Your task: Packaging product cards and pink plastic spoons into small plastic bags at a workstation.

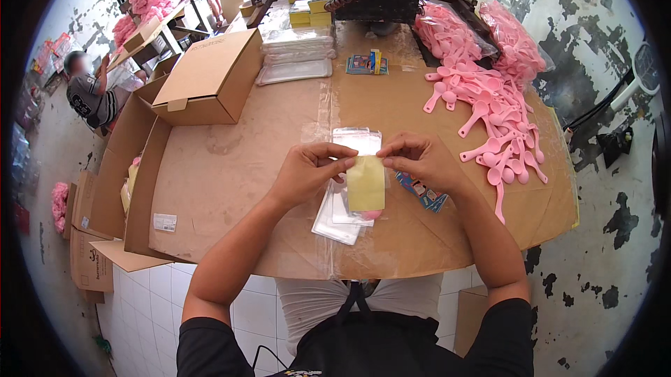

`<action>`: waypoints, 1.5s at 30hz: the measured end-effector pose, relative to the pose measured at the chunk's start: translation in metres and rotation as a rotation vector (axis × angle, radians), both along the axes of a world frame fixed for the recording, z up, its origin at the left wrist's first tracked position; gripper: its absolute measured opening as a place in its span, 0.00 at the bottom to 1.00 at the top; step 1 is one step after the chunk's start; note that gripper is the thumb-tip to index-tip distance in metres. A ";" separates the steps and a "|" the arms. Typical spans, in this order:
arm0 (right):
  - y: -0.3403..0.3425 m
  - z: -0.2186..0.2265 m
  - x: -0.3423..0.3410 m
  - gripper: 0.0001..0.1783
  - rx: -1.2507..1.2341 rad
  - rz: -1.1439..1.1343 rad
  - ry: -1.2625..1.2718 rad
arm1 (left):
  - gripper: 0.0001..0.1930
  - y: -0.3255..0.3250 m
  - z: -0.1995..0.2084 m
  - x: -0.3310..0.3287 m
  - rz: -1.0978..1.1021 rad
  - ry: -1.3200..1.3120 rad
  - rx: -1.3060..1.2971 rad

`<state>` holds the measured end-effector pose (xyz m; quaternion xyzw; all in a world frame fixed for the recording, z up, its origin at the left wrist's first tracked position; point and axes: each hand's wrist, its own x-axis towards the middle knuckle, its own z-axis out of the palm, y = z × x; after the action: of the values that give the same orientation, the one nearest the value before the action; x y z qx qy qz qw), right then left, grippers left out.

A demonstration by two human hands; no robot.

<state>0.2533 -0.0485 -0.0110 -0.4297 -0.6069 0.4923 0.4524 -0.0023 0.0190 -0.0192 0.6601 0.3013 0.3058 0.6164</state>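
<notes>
at the centre of the frame, the left hand [307,171] and right hand [419,160] are pinching the yellow card [366,185] over the clear bags [342,216] on the bench [231,167]; keeping both top corners level is probably helping it slide in straight.

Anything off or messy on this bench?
Mostly the pink spoons: a loose heap spilling from its bag toward the table's right edge, one handle reaching the front. The left hand and right hand hold a yellow packet squarely.
</notes>
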 end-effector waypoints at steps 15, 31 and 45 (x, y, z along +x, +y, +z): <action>-0.006 0.003 -0.015 0.25 -0.073 0.102 0.074 | 0.17 -0.004 0.014 -0.007 -0.102 -0.039 -0.091; -0.017 -0.009 -0.040 0.08 0.589 -0.114 -0.779 | 0.29 0.048 0.028 -0.273 1.062 -0.777 0.088; -0.017 -0.005 -0.040 0.06 0.723 -0.229 -0.662 | 0.20 0.004 0.030 -0.004 0.068 0.389 -0.021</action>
<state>0.2128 -0.0651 -0.0162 -0.4424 -0.7984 0.0349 0.4069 -0.0059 0.0225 0.0108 0.6898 0.4399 0.1899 0.5427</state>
